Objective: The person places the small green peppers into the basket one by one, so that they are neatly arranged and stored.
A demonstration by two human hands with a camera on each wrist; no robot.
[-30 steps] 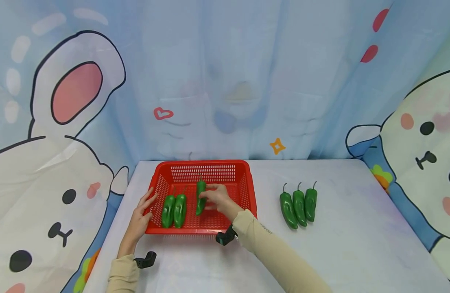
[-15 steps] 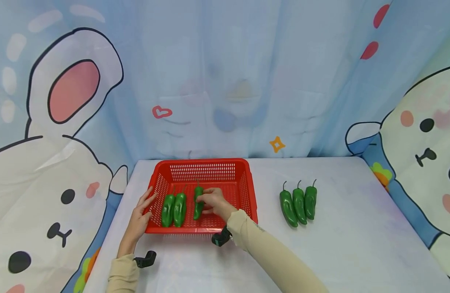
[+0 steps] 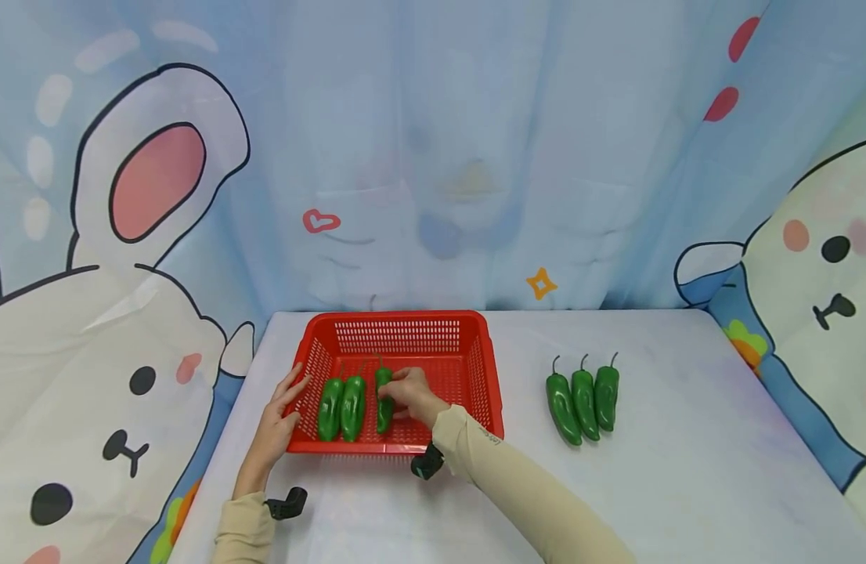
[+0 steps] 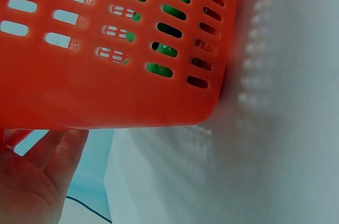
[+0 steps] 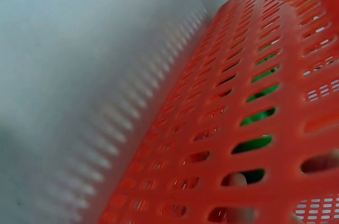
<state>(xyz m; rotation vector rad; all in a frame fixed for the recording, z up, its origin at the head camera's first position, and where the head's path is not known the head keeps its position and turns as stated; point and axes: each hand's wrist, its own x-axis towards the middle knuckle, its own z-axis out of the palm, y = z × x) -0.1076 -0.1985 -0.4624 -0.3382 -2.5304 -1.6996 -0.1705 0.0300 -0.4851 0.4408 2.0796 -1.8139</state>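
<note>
In the head view a red plastic basket stands on the table. My right hand reaches into it and pinches a green chili pepper by its upper body, stem pointing to the back. Left of that pepper, two more green peppers lie side by side on the basket floor. My left hand rests against the basket's left rim with its fingers extended. In the left wrist view that hand shows beside the basket wall. Through slots in the right wrist view, green pepper and fingertips show partly.
Three green peppers lie in a row on the white tablecloth right of the basket. A cartoon-printed curtain hangs behind the table. Black wrist cameras sit near the basket's front edge.
My right hand has carried its pepper toward the basket's front and slightly left, closer to the two lying there. My left hand stays at the rim. The head view has shifted slightly.
</note>
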